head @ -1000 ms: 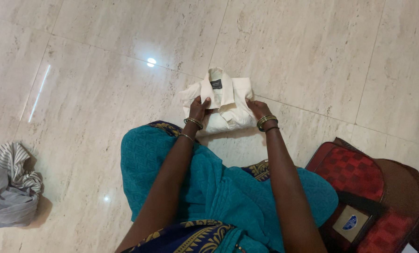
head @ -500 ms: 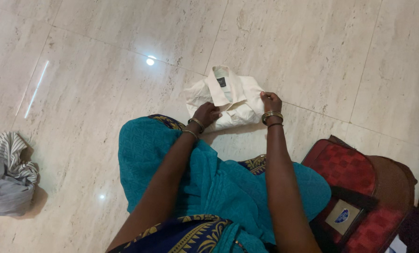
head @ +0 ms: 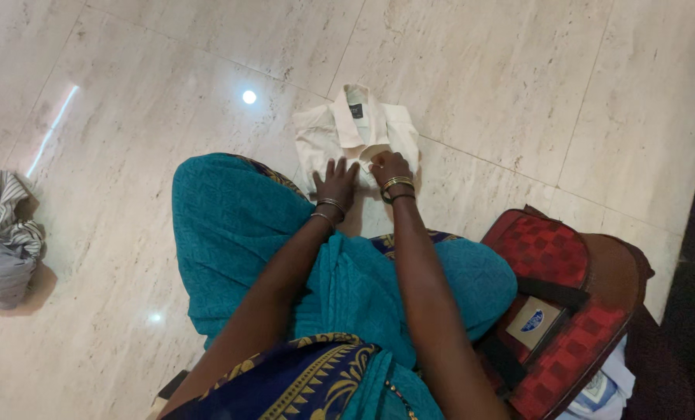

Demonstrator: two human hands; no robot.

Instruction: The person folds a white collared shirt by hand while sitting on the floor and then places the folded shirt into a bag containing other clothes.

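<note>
On glossy marble floor [head: 518,93], my left hand [head: 337,183] and right hand [head: 389,167] press flat, fingers spread, gripping nothing, on a folded cream cotton shirt [head: 324,132].

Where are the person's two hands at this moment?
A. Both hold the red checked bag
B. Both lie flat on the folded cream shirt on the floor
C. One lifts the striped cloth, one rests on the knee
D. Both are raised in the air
B: the left hand and the right hand lie side by side on the folded cream shirt, which rests on the floor.

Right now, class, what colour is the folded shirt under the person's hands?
Cream, plain with no pattern; the folded shirt shows best in the head view.
</note>
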